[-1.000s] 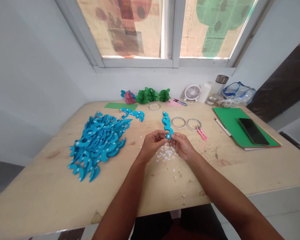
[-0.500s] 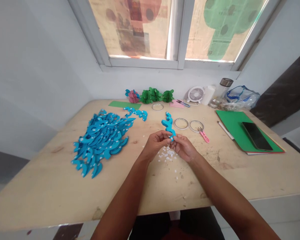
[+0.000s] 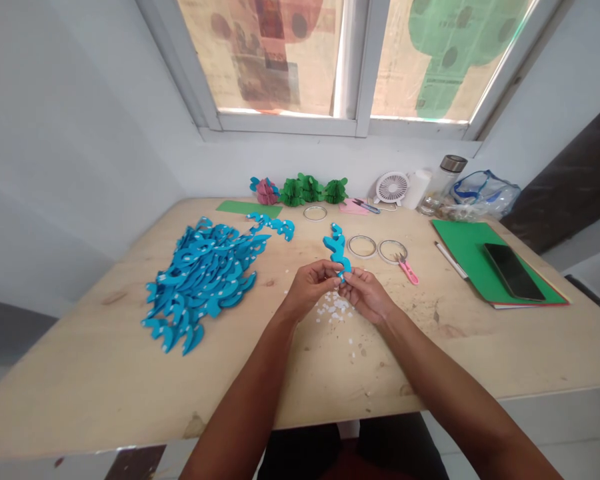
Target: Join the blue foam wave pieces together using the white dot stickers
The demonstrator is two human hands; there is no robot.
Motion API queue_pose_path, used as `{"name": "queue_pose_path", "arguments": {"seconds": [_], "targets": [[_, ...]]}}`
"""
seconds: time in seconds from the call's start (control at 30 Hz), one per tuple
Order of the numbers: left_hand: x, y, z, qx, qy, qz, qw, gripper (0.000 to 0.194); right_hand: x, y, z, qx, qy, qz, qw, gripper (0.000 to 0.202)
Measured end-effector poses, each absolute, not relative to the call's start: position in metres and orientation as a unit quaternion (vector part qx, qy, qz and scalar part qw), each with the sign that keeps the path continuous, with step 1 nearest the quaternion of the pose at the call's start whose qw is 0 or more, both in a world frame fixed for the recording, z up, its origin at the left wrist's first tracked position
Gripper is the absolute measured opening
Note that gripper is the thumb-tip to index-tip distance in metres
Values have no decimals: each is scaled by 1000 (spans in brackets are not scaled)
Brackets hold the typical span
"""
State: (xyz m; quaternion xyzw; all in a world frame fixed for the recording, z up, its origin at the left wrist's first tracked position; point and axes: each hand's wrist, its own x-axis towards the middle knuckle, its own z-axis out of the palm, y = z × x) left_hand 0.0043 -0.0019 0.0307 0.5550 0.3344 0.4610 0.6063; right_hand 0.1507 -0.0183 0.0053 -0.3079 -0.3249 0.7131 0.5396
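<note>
A wavy blue paper cutout point(image 3: 337, 248) is held at its near end between my two hands, over the middle of the table. My left hand point(image 3: 311, 287) pinches it from the left. My right hand point(image 3: 366, 292) grips the same end from the right, thumb on top. Small white paper bits point(image 3: 336, 307) lie scattered on the wood just below my fingers. To the left spreads a big pile of similar blue paper cutouts point(image 3: 210, 273), many bearing small white squares. A few more blue cutouts point(image 3: 275, 225) lie behind that pile.
Rolls of tape point(image 3: 363, 247) and pink-handled snips point(image 3: 409, 270) lie right of my hands. Farther right are a pen point(image 3: 451, 260), green sheets point(image 3: 460, 233) and a phone point(image 3: 514, 272). Folded green paper shapes point(image 3: 310, 189), a small fan point(image 3: 392, 189) and a bottle point(image 3: 443, 183) line the wall.
Both hands stay nearly in place with the blue cutout between them. My right thumb has shifted slightly at its near end.
</note>
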Motion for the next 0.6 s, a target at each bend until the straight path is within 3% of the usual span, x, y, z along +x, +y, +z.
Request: {"name": "queue_pose_path", "arguments": {"seconds": [0.33, 0.6], "targets": [[3, 1, 26, 566, 340, 460, 593, 24, 148, -17, 4, -336, -335, 684, 554, 18], [8, 2, 25, 646, 402, 477, 440, 14, 144, -16, 0, -401, -325, 616, 595, 20]]}}
